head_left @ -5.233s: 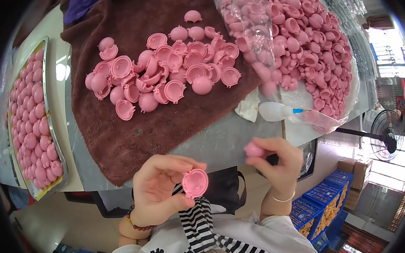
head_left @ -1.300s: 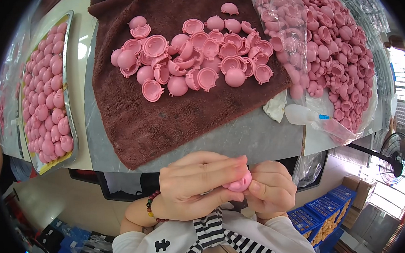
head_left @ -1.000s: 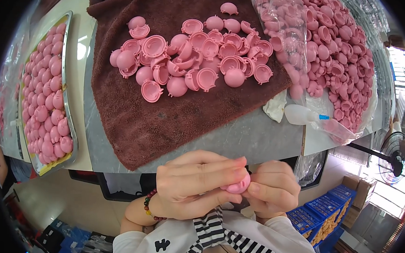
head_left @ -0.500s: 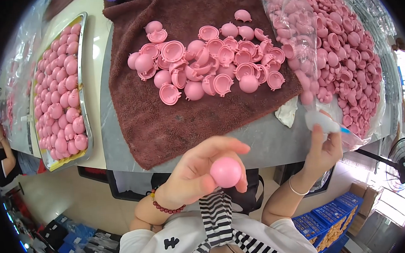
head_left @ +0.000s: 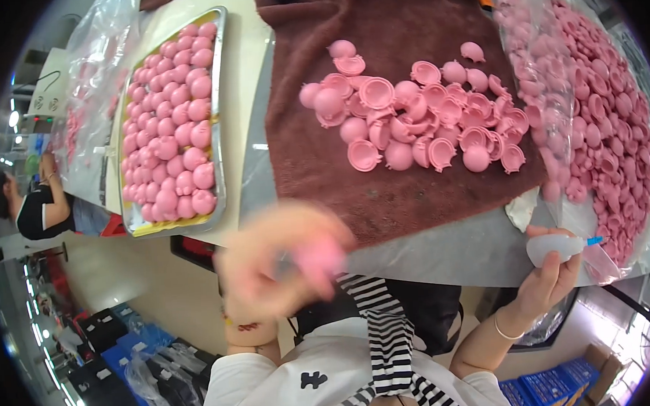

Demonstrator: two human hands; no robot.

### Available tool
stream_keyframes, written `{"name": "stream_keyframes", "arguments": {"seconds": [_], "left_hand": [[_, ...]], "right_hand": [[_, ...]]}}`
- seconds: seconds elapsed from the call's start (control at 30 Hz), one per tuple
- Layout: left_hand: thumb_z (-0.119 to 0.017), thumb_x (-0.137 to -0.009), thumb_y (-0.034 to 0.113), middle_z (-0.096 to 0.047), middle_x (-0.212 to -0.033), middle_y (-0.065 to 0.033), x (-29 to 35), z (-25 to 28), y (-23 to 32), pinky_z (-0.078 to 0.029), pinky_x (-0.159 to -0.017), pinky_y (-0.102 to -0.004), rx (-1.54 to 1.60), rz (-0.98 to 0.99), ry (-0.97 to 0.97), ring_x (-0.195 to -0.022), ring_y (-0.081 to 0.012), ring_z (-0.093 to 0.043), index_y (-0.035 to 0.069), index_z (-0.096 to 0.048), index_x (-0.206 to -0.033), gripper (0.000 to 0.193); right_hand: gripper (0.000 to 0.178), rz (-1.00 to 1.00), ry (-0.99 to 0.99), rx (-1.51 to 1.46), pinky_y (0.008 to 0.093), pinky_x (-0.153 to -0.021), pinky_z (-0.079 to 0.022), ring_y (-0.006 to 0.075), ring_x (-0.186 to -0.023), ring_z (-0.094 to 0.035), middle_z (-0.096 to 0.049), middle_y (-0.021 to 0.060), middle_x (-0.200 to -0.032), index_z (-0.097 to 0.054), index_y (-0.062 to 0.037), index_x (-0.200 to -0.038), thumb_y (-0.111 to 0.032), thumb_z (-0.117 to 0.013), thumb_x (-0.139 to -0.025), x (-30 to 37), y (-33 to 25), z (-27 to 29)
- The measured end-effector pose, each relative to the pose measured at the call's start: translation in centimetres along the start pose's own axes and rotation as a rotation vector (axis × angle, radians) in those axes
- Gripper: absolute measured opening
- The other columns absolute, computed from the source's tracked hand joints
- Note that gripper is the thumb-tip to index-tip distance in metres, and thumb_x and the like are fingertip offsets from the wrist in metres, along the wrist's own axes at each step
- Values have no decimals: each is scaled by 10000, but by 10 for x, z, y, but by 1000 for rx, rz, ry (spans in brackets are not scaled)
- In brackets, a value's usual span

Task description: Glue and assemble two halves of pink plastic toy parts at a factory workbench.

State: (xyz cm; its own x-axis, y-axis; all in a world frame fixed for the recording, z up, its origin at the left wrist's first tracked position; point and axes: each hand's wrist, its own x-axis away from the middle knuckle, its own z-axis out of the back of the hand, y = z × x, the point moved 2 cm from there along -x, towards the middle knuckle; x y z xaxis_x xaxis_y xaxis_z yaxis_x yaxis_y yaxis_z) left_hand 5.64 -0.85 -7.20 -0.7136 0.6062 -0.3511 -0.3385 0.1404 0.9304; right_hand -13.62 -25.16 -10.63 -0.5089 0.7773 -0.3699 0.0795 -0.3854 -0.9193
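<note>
Smeared by motion, my left hand (head_left: 273,257) is raised at the near table edge, its fingers closed on a small pink plastic ball (head_left: 324,263). My right hand (head_left: 546,283) grips a translucent white squeeze bottle (head_left: 550,248) with a blue needle tip (head_left: 595,241) pointing right. Beyond the hands, pink plastic half shells (head_left: 440,156) and several domed pieces lie in a loose heap on a brown towel (head_left: 317,200). Neither hand touches that heap.
A metal tray (head_left: 222,127) of pink balls stands on the left. At the right lies a large clear bag (head_left: 559,117) of pink shells, with a crumpled white tissue (head_left: 521,209) near it. Another person (head_left: 42,207) sits at far left.
My left hand has swung left with the pink ball. The view has turned left, so the tray and heap appear farther right. My right hand still holds the bottle, now turned with its tip more level.
</note>
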Motion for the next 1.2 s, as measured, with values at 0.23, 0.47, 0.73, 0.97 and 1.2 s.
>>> {"name": "stream_keyframes", "arguments": {"seconds": [0.23, 0.47, 0.73, 0.97, 1.2], "left_hand": [[-584, -772, 49, -590, -1058, -94, -38, 123, -14, -416, -866, -320, -1211, -108, 479, -1002, -215, -550, -3, -572, -1030, 263], [-647, -693, 79, -522, -1086, -98, -44, -7, -11, -425, -824, -366, -950, -156, -244, -972, -285, -514, 60, -554, -1071, 390], [-649, -711, 71, -576, -933, -102, -39, -27, -17, -456, -657, -312, -631, -89, -173, -760, -242, -565, 58, -590, -925, 222], [-733, -641, -32, -582, -875, -124, 3, -54, -11, -458, -674, -241, 402, 219, -359, -748, -142, -564, -2, -546, -795, 244], [-644, -718, -63, -531, -920, -132, 25, -74, -22, -451, -674, -239, 616, 286, -329, -825, -149, -544, -30, -504, -950, 273]], "right_hand": [[325, -20, -43, 78, 232, -634, -409, 134, -686, -528, -612, 154, -810, -479, 34, -965, -252, -540, -824, -1, -1, -11], [361, 9, -48, 103, 222, -633, -409, 130, -682, -531, -616, 142, -789, -489, 39, -965, -280, -563, -812, 2, -3, -10], [506, 78, 49, 112, 208, -548, -368, 111, -594, -500, -567, 88, -677, -496, 58, -976, -416, -556, -810, 2, -2, -5], [475, 170, -68, -265, 230, -508, -299, 131, -625, -414, -460, 102, -750, -479, 80, -1063, -260, -609, -757, 12, -11, -15], [501, 353, 339, 211, 252, -489, -279, 150, -537, -380, -536, 96, -660, -581, 110, -842, -376, -648, -738, -1, -16, -20]]}}
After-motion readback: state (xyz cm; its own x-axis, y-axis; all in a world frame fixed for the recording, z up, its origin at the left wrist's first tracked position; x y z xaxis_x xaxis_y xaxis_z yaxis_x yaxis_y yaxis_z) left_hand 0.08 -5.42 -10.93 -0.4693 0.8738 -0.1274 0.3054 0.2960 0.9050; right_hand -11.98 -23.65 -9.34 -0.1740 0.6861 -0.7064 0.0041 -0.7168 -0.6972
